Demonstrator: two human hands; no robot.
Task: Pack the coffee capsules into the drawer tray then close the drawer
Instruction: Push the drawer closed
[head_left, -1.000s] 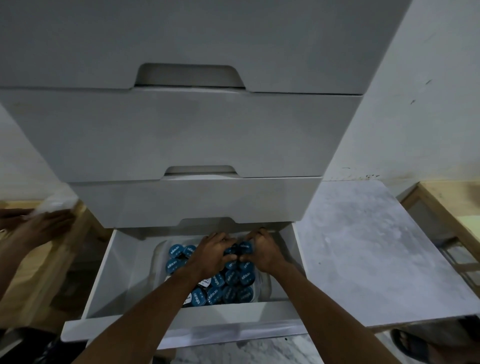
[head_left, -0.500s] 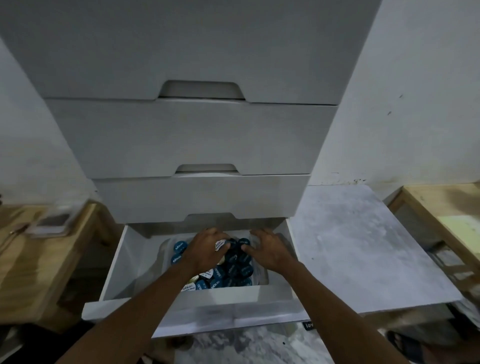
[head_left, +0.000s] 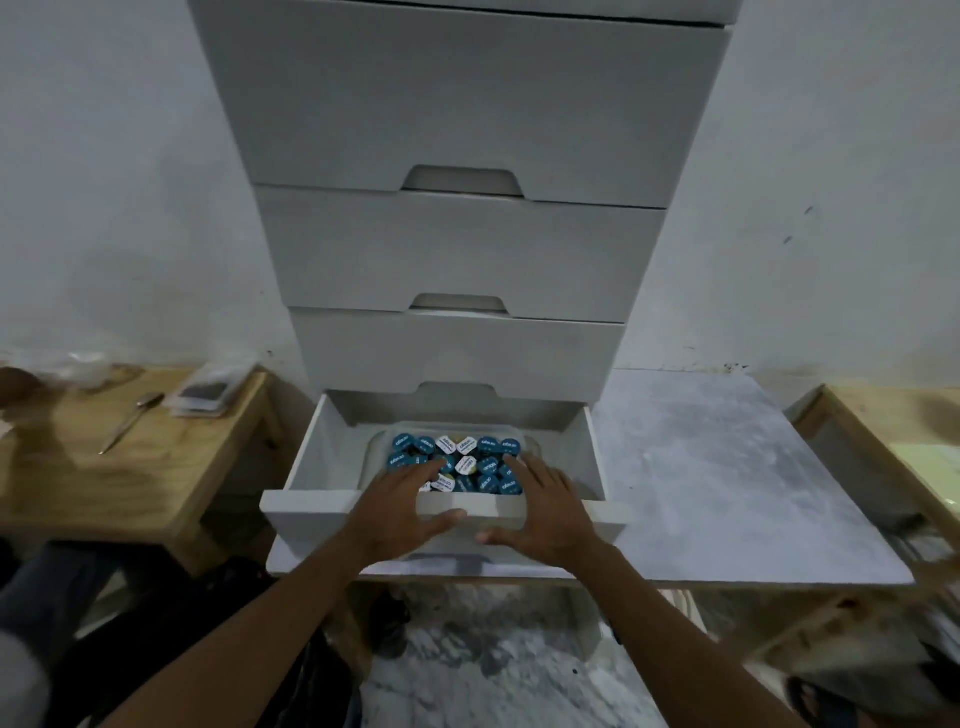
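Two hands, left hand (head_left: 402, 512) and right hand (head_left: 550, 512), palms down, fingers spread wide, empty, over drawer (head_left: 332, 501) front edge. Coffee capsules (head_left: 457, 465) packed in tray (head_left: 375, 447) inside open drawer; tables either side.

The open bottom drawer (head_left: 311, 467) holds a clear tray (head_left: 375, 452) packed with coffee capsules (head_left: 457, 462).
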